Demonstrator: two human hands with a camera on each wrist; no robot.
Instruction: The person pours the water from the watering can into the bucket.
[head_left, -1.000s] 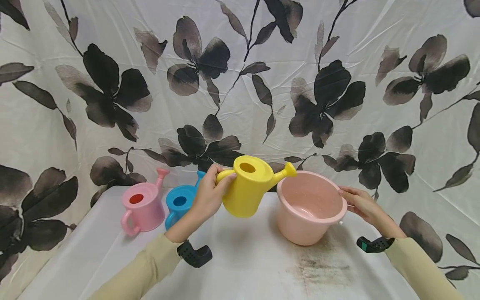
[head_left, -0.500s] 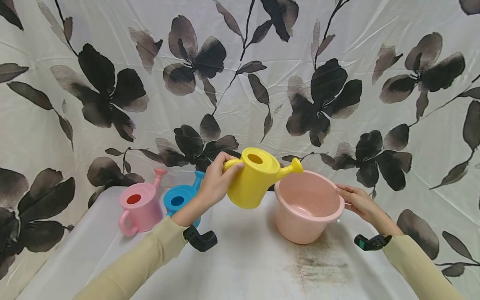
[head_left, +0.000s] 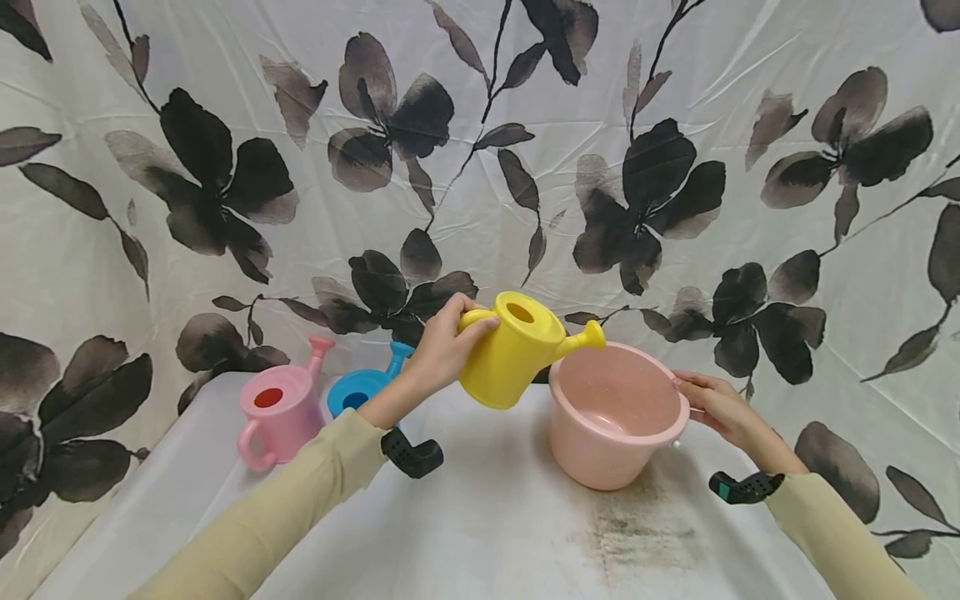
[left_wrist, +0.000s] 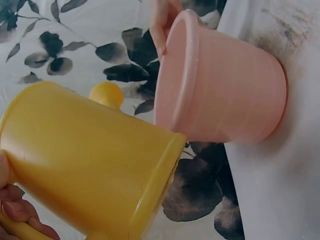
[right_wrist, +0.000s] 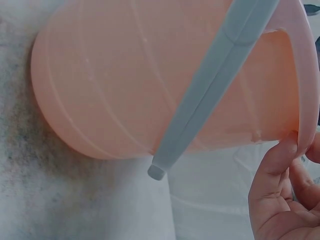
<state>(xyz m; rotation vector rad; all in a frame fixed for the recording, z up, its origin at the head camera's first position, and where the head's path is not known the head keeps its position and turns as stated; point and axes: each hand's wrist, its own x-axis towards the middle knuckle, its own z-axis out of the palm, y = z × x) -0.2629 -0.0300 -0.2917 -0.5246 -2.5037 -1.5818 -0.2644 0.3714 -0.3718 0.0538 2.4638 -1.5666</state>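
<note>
My left hand (head_left: 444,343) grips the yellow watering can (head_left: 504,362) by its handle and holds it above the table. The can tips to the right, its spout head (head_left: 593,334) over the left part of the rim of a pink bucket (head_left: 600,454). In the left wrist view the bottom of the can (left_wrist: 155,187) faces the bucket's side. My right hand (head_left: 718,410) pinches the bucket's rim on the right, thumb outside. The bucket stands upright on the table, its grey handle (right_wrist: 205,95) hanging down. No water shows at the spout.
A pink watering can (head_left: 281,417) and a blue watering can (head_left: 362,385) stand on the left of the white table (head_left: 465,517); my left forearm partly covers the blue one. Dark smudges (head_left: 645,537) mark the table before the bucket. A floral cloth (head_left: 480,217) hangs behind.
My left hand has raised the yellow watering can and moved it slightly right, tipping it further toward the bucket. The right hand keeps its hold on the rim.
</note>
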